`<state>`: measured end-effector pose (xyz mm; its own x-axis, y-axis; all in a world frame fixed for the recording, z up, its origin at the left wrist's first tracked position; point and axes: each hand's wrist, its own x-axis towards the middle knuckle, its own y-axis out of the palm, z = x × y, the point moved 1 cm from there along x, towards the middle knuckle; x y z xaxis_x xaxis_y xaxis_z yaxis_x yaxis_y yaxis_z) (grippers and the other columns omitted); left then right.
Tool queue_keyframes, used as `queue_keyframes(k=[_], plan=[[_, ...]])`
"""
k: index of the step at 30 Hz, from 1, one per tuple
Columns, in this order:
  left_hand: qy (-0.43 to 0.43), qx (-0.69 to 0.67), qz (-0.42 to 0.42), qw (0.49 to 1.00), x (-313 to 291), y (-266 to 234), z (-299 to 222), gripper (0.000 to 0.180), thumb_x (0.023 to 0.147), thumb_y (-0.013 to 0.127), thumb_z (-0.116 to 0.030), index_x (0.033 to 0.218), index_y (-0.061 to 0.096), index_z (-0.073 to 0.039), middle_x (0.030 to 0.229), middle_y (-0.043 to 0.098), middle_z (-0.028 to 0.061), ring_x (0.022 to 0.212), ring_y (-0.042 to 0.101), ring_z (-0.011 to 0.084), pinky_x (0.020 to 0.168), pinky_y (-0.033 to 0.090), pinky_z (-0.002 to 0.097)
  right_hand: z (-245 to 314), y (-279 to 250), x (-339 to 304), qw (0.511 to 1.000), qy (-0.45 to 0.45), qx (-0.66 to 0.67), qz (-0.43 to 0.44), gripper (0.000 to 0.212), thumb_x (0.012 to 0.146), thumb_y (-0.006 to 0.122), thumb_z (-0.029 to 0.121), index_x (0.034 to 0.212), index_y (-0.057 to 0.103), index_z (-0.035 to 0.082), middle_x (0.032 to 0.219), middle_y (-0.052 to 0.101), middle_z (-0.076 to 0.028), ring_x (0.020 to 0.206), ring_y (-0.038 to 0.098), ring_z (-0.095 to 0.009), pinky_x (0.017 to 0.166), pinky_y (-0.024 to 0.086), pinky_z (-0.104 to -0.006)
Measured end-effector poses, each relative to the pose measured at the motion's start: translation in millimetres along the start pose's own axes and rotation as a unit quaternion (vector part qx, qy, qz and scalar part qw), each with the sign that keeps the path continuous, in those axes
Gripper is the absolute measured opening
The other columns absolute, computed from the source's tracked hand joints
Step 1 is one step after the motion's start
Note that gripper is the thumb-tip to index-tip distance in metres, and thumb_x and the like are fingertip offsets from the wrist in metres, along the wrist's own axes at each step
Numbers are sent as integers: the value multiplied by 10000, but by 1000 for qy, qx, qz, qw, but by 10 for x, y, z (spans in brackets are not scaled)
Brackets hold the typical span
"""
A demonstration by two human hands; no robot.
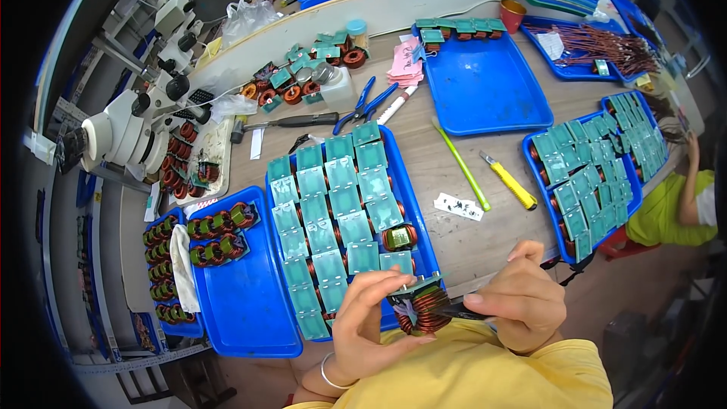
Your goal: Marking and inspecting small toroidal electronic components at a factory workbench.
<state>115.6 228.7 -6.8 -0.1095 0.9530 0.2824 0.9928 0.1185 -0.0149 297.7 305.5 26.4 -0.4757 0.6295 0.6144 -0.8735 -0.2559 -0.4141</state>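
Between finger and thumb, my left hand (363, 326) holds a copper-wound toroidal coil (422, 309) with a green circuit board on its upper side. From the right, my right hand (522, 299) pinches a thin dark tool (463, 310) whose end meets the coil's side; its exact kind is hard to make out, perhaps tweezers. Just beyond both hands lies a blue tray (420, 231) filled with rows of board-topped coils (352, 226). One coil (399, 237) in it lies with its windings and a yellow-green part facing up.
Left of it, another blue tray (246, 310) holds several coils. A yellow utility knife (509, 180), a green pen-like stick (462, 165), blue-handled pliers (364, 106) and a hammer (284, 125) lie on the table. More trays stand right (636, 195) and back (488, 98). A microscope (121, 129) stands left; others work nearby.
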Motion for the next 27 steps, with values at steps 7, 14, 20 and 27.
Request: queue_keyframes(k=[7, 14, 20, 27], plan=[[22, 64, -3, 998, 10, 5, -34, 662, 532, 823, -16, 1129, 539, 17, 1084, 495, 113, 1044, 492, 234, 1002, 344, 422, 26, -6, 61, 999, -3, 38, -5, 307, 607, 775, 123, 904, 699, 104, 693, 591, 51, 580, 500, -101, 633, 327, -270], [43, 111, -20, 993, 0, 14, -35, 663, 497, 853, -85, 1085, 555, -12, 1019, 485, 95, 981, 515, 212, 1026, 309, 456, 48, 19, 75, 999, -29, -22, 14, 297, 580, 795, 126, 863, 706, 103, 673, 578, 43, 572, 492, -103, 607, 325, -258], [57, 159, -18, 985, 10, 15, -64, 642, 486, 858, -93, 1052, 566, -11, 1001, 481, 91, 953, 508, 209, 1022, 318, 463, 52, 25, 95, 998, -40, -33, 20, 309, 583, 781, 112, 879, 698, 88, 676, 569, 35, 560, 467, -111, 596, 316, -249], [70, 193, -22, 978, 10, 3, -65, 644, 467, 869, -132, 1026, 575, -8, 972, 486, 92, 938, 510, 216, 1013, 330, 468, 29, 51, 97, 998, -44, -26, 28, 335, 574, 767, 100, 900, 693, 75, 680, 564, 31, 557, 460, -125, 604, 314, -248]])
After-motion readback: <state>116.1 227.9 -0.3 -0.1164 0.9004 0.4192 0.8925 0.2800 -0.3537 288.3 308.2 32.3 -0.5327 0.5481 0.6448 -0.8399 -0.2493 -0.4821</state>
